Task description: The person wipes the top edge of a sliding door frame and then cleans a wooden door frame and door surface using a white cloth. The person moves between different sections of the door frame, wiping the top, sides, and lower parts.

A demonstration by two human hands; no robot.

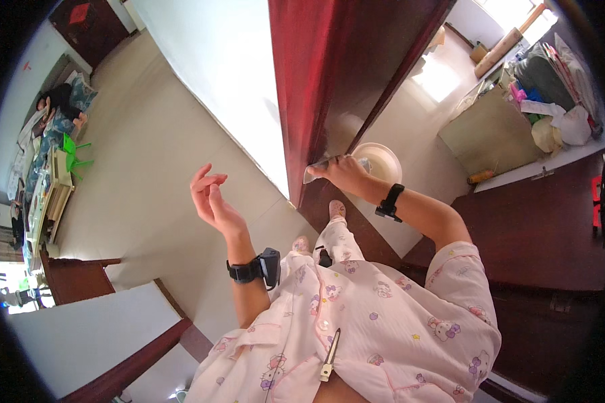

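My right hand presses a pale, damp-looking cloth against the dark red wooden door frame, low on its edge. Part of the cloth is hidden under my fingers. Just beyond that hand, a cream plastic basin sits on the floor inside the doorway, partly covered by my wrist. My left hand is raised in the air to the left of the white wall, fingers loosely curled and apart, with nothing in it. Both wrists wear black straps.
A dark brown door stands at my right. Behind it, bags and bundles are piled on a board-sided unit. Far left, a person lies on a sofa near a green chair and a table. My feet are by the threshold.
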